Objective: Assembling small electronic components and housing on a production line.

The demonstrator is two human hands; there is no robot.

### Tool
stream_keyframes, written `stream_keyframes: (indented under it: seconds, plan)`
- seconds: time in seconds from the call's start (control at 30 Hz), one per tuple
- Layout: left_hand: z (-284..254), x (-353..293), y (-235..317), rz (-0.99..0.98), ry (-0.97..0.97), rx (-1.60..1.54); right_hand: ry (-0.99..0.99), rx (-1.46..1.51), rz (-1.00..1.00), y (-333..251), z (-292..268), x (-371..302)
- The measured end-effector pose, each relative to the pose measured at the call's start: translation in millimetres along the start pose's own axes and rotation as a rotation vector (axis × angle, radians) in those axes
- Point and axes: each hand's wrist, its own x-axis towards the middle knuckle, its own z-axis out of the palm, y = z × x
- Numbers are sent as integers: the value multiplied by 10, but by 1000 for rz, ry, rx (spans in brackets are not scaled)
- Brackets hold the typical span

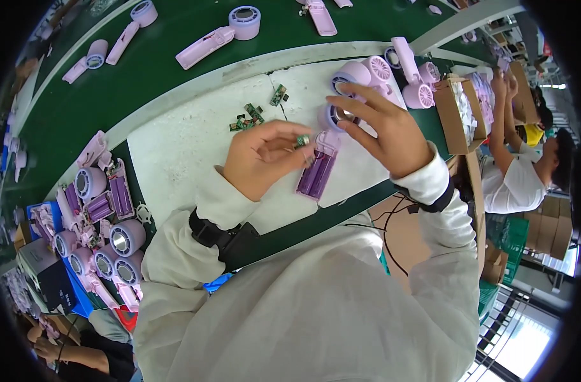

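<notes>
A handheld fan point(327, 148) lies in front of me on the white work mat, its pink handle uncovered to show two purple battery cells point(317, 173). My left hand point(260, 158) pinches a small green circuit board point(302, 141) just above the handle's upper end. Thin wires seem to run near those fingertips, partly hidden. My right hand point(387, 130) curves over the fan's round head, thumb and forefinger spread across it; the palm hides part of the head. Several loose green circuit boards point(249, 118) lie beyond my left hand.
Finished-looking pink fans point(360, 73) stand behind my right hand, near a cardboard box point(456, 114). More fan parts point(106, 210) crowd the left side. Fan pieces point(217, 41) rest on the green belt beyond the white rail. Co-workers point(516, 162) sit at right and lower left.
</notes>
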Motion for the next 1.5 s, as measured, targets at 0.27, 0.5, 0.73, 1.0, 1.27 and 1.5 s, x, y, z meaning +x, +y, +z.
stream_keyframes:
  seconds: [0.27, 0.5, 0.73, 1.0, 1.27, 1.5]
  plan:
    - [11, -49, 108, -168, -494, 299, -118, 241, 160, -415, 265, -168]
    - [-22, -60, 55, -156, -541, 362, -176, 438, 285, -346, 286, -73]
    - [-3, -71, 62, -202, -524, 343, -176, 479, 449, -345, 321, -11]
    - [-55, -10, 31, -179, -128, 54, -32, 403, 366, -291, 432, -125]
    - [46, 1, -96, -16, 157, 233, -138, 498, 232, -149, 325, -146]
    - [112, 33, -163, 140, 179, 342, -146, 492, 173, -108, 343, -87]
